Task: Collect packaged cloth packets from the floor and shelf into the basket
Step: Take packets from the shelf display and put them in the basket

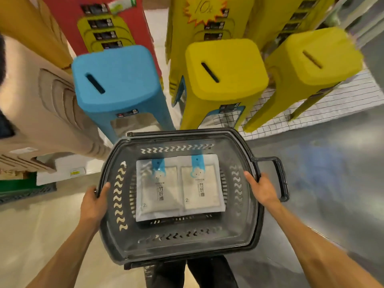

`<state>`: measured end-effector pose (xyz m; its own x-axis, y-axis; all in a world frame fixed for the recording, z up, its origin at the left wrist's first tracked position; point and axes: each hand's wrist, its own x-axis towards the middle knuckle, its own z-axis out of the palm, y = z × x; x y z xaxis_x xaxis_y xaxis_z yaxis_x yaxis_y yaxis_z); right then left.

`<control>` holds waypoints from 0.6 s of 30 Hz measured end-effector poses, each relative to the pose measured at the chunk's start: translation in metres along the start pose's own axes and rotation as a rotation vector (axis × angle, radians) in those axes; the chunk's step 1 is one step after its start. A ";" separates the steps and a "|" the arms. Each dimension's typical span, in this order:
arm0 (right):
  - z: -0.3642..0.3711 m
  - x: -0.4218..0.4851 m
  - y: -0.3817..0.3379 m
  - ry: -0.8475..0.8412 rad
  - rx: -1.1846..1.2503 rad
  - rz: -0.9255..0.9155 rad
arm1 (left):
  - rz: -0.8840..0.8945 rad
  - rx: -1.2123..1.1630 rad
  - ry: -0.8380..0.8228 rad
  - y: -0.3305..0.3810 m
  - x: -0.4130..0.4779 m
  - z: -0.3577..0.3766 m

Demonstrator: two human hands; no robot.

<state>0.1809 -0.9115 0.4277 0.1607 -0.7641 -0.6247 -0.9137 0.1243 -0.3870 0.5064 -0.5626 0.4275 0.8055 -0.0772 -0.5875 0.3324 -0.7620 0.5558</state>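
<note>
Head view, basket [239, 225] taken as reference.

- Both hands grasp the basket. My left hand [94, 201] curls over its left rim, fingers hooked inside the wall. My right hand [262, 189] holds the right rim, thumb lying inward, just beside the side handle [280, 177]. The handle itself is not gripped.
- The basket is held level in front of the body, above the floor [311, 183].
- Contents: two cloth packets flat on the basket bottom, side by side and touching or slightly overlapped at the middle. Left packet [158, 190], right packet [200, 183]. Blue hang tabs point to the basket's far side.
- Beyond the basket's far edge: a blue stool [116, 80] and a yellow stool [224, 67], with a second yellow stool [315, 55] further right on a wire grid panel [342, 96].

Progress, my judgement: two packets are collected. I see no packet lying outside the basket in this view, neither on the floor nor among the stools, and no shelf stocked with them is visible. Whether more remain I cannot tell. If they do, the basket must go to them first.
</note>
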 end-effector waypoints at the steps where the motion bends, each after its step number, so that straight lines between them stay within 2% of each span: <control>1: -0.019 -0.014 -0.003 0.013 0.016 0.009 | 0.024 -0.010 -0.019 0.018 -0.014 -0.008; 10: -0.173 -0.127 0.005 0.167 0.105 0.046 | 0.175 -0.126 -0.128 0.122 -0.098 -0.032; 13: -0.213 -0.145 0.020 0.218 0.180 0.054 | 0.258 -0.062 -0.177 0.159 -0.108 -0.025; 18: -0.259 -0.175 0.047 0.347 0.341 0.051 | 0.456 0.076 -0.225 0.259 -0.165 -0.008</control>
<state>0.0132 -0.9359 0.6945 -0.0680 -0.9105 -0.4080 -0.7335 0.3228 -0.5981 0.4636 -0.7422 0.6734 0.7323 -0.5426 -0.4116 -0.0715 -0.6622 0.7459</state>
